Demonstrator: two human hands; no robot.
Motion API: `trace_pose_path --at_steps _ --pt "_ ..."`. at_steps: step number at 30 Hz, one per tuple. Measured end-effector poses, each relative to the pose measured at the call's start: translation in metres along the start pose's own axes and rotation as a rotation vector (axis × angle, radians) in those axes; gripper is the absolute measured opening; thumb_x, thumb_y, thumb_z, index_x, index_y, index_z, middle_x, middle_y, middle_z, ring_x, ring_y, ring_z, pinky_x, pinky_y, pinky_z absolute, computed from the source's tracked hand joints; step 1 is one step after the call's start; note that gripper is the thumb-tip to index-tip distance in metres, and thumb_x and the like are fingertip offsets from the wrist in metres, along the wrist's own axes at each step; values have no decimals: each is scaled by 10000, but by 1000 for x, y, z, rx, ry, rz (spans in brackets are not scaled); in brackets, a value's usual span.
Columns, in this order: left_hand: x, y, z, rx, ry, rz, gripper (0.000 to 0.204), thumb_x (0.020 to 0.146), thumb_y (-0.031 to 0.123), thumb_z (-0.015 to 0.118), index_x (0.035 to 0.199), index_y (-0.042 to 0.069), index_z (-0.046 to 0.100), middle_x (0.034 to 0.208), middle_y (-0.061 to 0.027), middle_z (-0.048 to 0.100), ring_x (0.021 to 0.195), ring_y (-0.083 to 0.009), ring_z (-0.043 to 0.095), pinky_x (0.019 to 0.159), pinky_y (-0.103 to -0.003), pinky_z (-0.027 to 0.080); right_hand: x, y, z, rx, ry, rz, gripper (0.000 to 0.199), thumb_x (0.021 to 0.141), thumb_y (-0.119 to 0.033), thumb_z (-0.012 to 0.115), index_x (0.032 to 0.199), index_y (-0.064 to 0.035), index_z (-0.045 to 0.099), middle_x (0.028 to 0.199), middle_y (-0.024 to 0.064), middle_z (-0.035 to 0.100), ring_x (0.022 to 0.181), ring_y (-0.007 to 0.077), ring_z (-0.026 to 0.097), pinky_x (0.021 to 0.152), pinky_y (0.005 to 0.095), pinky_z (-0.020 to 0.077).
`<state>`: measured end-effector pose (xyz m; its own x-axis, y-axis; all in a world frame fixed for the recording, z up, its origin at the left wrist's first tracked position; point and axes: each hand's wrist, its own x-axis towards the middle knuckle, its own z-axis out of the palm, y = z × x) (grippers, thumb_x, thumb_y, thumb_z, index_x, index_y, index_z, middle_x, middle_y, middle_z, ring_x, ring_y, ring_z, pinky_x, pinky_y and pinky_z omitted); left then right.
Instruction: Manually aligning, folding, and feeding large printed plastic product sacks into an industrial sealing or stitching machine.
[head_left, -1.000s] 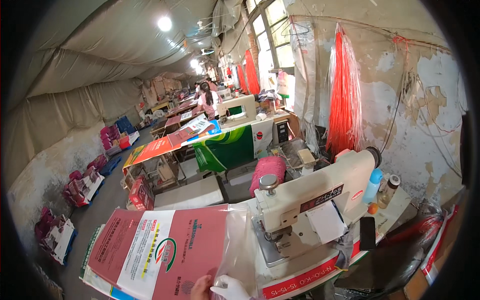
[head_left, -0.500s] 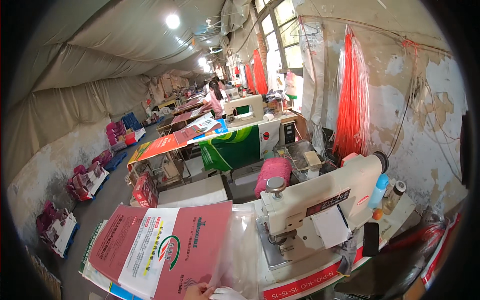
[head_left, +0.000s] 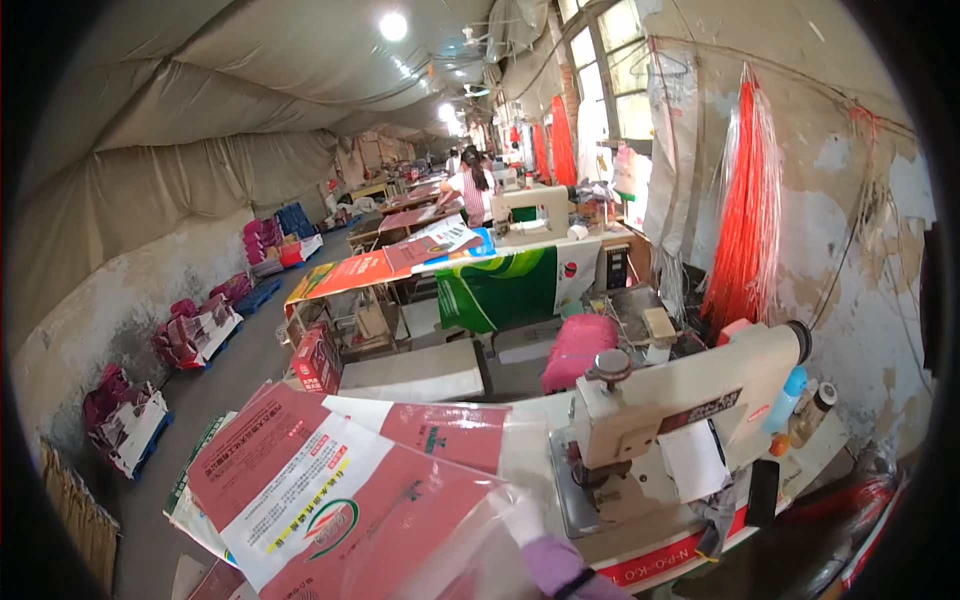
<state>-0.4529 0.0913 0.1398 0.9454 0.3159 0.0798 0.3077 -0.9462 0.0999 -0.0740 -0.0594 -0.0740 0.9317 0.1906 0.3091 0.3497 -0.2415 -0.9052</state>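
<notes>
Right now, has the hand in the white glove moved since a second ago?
Yes. Judged against the sewing machine, the gloved right hand has moved forward, away from the person.

The white-gloved right grip (head_left: 520, 515), blurred, is at the clear edge of a maroon-and-white sack (head_left: 385, 515). This lies askew over another sack (head_left: 470, 428), beside a sewing machine (head_left: 670, 410). Red strands (head_left: 745, 215) hang along the wall (head_left: 850, 215).

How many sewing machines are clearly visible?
2: a near sewing machine at lower right, and a farther sewing machine beyond it. More may be hidden down the room.
</notes>
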Motion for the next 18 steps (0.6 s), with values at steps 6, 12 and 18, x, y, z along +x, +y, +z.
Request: trace_pose_path --at_steps 6,12,18 --pt "-2 -2 15 -191 152 -62 53 806 109 675 846 76 684 655 -171 609 566 -353 593 535 -417 458 -32 -76 -62 -32 306 -46 396 735 -126 750 1117 -78 657 1110 138 639 1067 253 594 922 357 461" --pt "2 -28 21 -190 365 -212 75 812 88 662 870 41 660 755 -187 637 665 -356 611 597 -412 479 -22 -12 -54 -189 -348 -379 197 787 -129 656 971 -100 719 1021 110 689 974 256 649 834 359 507" --pt "1 -22 11 24 -3 16 67 805 68 680 849 95 637 735 -132 613 676 -344 598 636 -432 477 13 -34 -54 -487 -325 151 225 806 -235 635 970 -99 709 985 104 694 849 251 664 768 358 523"
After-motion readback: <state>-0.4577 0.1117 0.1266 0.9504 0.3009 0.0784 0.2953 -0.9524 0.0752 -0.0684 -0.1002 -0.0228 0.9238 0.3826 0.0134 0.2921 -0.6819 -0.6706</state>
